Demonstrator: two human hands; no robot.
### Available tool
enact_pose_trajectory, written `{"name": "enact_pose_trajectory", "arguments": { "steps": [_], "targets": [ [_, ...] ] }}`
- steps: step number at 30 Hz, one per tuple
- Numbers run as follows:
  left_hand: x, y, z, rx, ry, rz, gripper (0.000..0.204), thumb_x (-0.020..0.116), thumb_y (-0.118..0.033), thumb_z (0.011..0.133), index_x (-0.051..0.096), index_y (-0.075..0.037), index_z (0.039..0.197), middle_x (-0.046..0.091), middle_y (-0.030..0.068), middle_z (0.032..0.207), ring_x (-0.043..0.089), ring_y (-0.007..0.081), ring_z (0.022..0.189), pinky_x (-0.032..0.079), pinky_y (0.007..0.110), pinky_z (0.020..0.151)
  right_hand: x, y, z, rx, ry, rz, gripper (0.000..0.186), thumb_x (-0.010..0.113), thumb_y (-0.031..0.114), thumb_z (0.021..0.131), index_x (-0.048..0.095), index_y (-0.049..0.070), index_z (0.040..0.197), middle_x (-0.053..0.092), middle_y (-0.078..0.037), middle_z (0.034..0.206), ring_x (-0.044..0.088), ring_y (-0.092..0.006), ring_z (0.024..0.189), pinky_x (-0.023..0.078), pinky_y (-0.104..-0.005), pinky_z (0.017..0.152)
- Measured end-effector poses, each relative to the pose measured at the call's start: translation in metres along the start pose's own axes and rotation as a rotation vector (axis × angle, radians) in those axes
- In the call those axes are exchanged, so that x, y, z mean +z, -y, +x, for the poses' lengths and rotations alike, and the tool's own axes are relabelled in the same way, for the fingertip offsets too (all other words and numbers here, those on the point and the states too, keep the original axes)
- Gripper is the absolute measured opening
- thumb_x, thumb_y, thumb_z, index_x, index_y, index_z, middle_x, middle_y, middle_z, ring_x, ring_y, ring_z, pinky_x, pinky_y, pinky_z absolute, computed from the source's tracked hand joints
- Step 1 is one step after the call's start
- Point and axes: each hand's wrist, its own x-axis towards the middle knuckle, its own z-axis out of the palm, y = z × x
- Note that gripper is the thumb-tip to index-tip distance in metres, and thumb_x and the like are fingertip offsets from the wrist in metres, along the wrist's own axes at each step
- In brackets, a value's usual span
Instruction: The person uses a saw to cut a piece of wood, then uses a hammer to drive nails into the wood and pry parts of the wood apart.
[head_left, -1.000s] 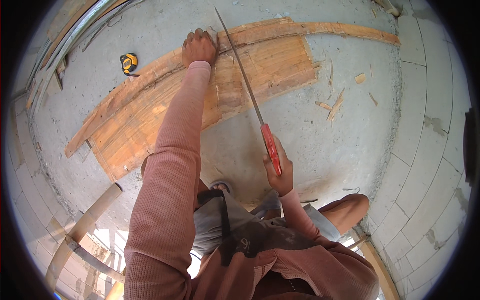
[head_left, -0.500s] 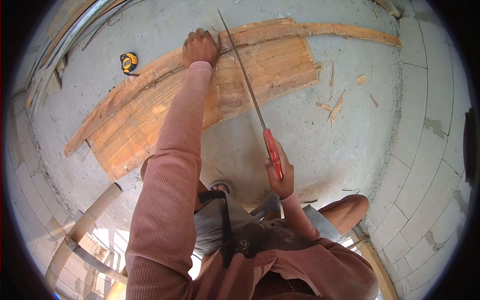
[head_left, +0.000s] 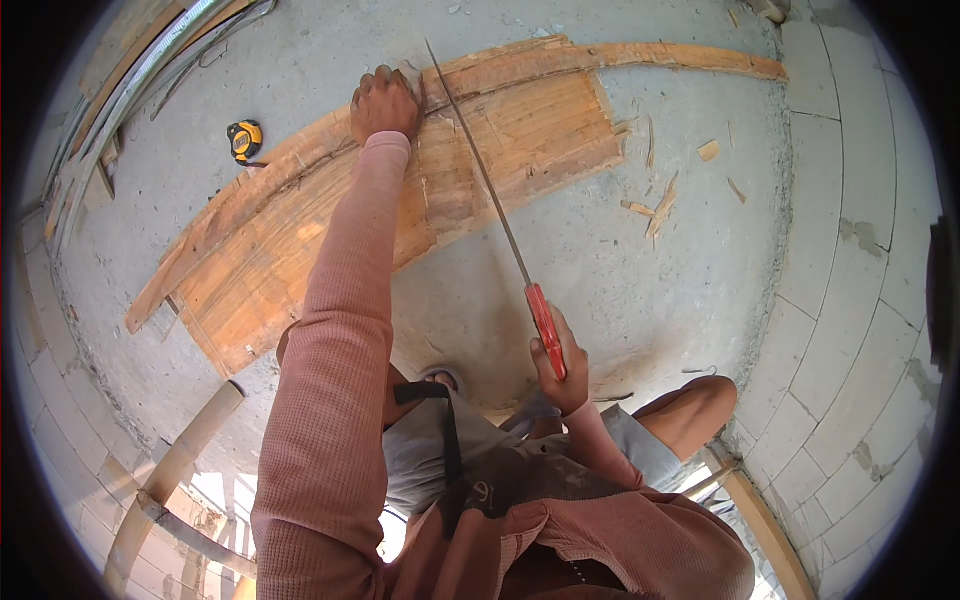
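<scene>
A long, curved wooden strip lies across a broad plywood piece on the concrete floor. My left hand presses on the strip with bent fingers curled over it, beside a small greyish piece I cannot make out clearly. My right hand grips the red handle of a handsaw; its long blade crosses the strip just right of my left hand. A yellow-and-black tape measure rests on the floor beyond the strip, at left.
Splinters lie to the right. Metal and wooden lengths run along the upper left. Grey block walls flank both sides. A timber frame stands at lower left. My legs and sandalled foot are below.
My right hand and the saw have slid back toward my body along the blade's line. My left hand stays on the strip. The whole view has tilted slightly.
</scene>
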Motion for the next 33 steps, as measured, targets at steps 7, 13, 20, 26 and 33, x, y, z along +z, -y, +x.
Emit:
{"name": "enact_pose_trajectory", "arguments": {
  "steps": [7,13,20,26,33],
  "targets": [
    [-0.001,-0.006,0.001,0.031,-0.034,-0.010,0.041,0.057,-0.046,0.098,0.073,-0.008,0.099,0.066,0.0083,0.112,0.062,0.0283,0.112,0.051,0.042,0.099,0.044,0.010,0.169,-0.175,-0.064,0.191,0.056,0.063,0.007,0.093,0.047,0.004,0.148,0.068,-0.024,0.118,0.072,-0.0329,0.094,0.055,-0.0378,0.083],
    [-0.003,-0.005,-0.005,-0.074,-0.019,-0.011,0.040,0.059,-0.045,0.097,0.074,-0.008,0.097,0.067,0.0082,0.110,0.063,0.0280,0.110,0.052,0.042,0.097,0.028,-0.002,0.066,-0.059,-0.021,0.116,0.057,0.060,0.008,0.096,0.045,0.003,0.150,0.064,-0.021,0.134,0.068,-0.0324,0.116,0.052,-0.0365,0.097],
    [0.002,-0.005,-0.003,0.052,-0.061,0.021,0.041,0.059,-0.047,0.097,0.074,-0.008,0.096,0.067,0.0084,0.108,0.063,0.0281,0.109,0.052,0.041,0.096,0.027,0.002,0.101,-0.047,0.008,0.149,0.059,0.061,0.007,0.094,0.044,0.004,0.151,0.067,-0.022,0.128,0.069,-0.0331,0.114,0.054,-0.0366,0.093],
    [0.004,0.003,-0.006,0.008,-0.078,0.021,0.042,0.059,-0.047,0.097,0.074,-0.008,0.095,0.067,0.0081,0.108,0.063,0.0281,0.108,0.052,0.041,0.095,0.050,0.005,0.139,-0.110,-0.047,0.242,0.059,0.061,0.006,0.093,0.045,0.007,0.150,0.068,-0.022,0.121,0.071,-0.0358,0.106,0.056,-0.0380,0.087],
    [-0.001,-0.003,-0.005,0.032,-0.045,0.007,0.042,0.060,-0.047,0.096,0.073,-0.007,0.098,0.066,0.0079,0.110,0.062,0.0277,0.109,0.051,0.041,0.096,-0.004,0.003,0.030,-0.001,-0.033,0.063,0.060,0.058,0.002,0.091,0.046,0.004,0.149,0.068,-0.021,0.127,0.073,-0.0321,0.104,0.056,-0.0349,0.088]
  ]
}}
